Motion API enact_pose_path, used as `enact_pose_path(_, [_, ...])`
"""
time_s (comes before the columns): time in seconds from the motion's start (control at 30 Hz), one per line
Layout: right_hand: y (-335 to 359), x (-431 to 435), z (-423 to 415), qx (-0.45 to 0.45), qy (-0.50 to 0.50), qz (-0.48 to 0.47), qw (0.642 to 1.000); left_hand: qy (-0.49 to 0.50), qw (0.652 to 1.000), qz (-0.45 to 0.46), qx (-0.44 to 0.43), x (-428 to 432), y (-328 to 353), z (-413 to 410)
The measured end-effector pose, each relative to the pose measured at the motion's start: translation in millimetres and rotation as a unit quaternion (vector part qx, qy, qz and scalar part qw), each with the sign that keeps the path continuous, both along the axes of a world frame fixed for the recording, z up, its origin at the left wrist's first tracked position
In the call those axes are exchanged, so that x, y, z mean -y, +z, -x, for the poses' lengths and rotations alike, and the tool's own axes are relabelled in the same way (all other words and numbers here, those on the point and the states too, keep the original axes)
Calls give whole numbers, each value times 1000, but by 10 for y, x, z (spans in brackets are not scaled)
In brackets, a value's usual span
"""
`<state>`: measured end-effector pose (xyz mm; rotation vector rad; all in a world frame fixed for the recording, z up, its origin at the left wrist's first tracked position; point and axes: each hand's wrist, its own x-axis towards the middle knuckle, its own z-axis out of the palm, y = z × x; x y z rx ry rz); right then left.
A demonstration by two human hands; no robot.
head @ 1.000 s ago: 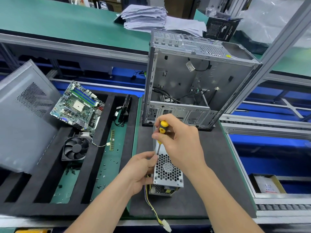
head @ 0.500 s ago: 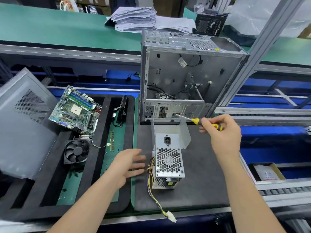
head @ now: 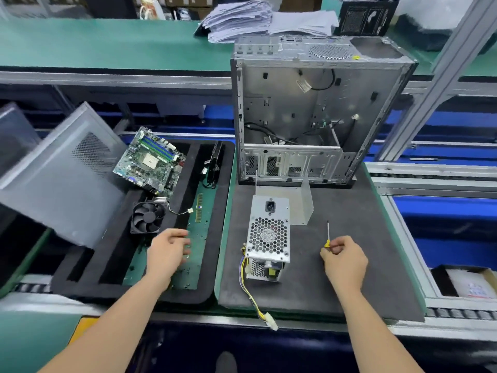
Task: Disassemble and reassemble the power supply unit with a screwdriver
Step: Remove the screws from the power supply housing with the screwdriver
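Close to the front edge of the worktop (head: 222, 238) we see a white plug (head: 272, 324) on the wires of the power supply unit (head: 269, 238); the unit sits on the dark mat (head: 349, 205), between the two hands; the left hand (head: 168, 251) is loose and holds nothing, over the black tray (head: 107, 265); the right hand (head: 345, 261) grips the screwdriver (head: 327, 234), tip pointing to the far edge; farther back are a fan (head: 148, 218), a green board (head: 152, 162) and the open metal case (head: 309, 111).
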<state>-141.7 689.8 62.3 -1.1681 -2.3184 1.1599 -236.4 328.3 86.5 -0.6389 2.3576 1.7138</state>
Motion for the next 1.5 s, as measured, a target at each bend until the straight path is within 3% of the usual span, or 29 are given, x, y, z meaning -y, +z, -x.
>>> enact_pose_path(0.1, [101,-17,13,2,4,24,1000,9,997,60,-42,305,-13,-90])
enact_pose_path(0.27, [771,104,181,-106,1,-91,990,-51,982,151,-100,690,-38,-64])
enact_pose_path(0.4, [1532,583,405,-202,67,-170,962,-125,963,186,-149,858,-115,115])
enact_pose_path(0.53, [1886,1433,627,-222,191,-154,944,-174,956,158,-175,944,-288,285])
enact_pose_path(0.67, [1620,2255,915,-138,326,-71,933,-188,952,125,-206,1078,-489,351])
enact_pose_path(0.77, [1085,2660,1136,30,385,-40,922,-188,953,83,-221,1169,-615,400])
enact_pose_path(0.87, [488,2936,1291,204,433,-38,877,-188,956,53,-219,1198,-656,434])
enact_pose_path(0.93, [161,3085,1372,266,440,-31,857,-192,956,42,-216,1211,-658,436])
enact_pose_path(1.27, [-510,3381,1557,319,393,-79,859,-169,969,10,-178,1223,-668,423])
enact_pose_path(1.5, [-579,3395,1481,324,457,-141,816,-170,965,28,-196,1227,-632,417])
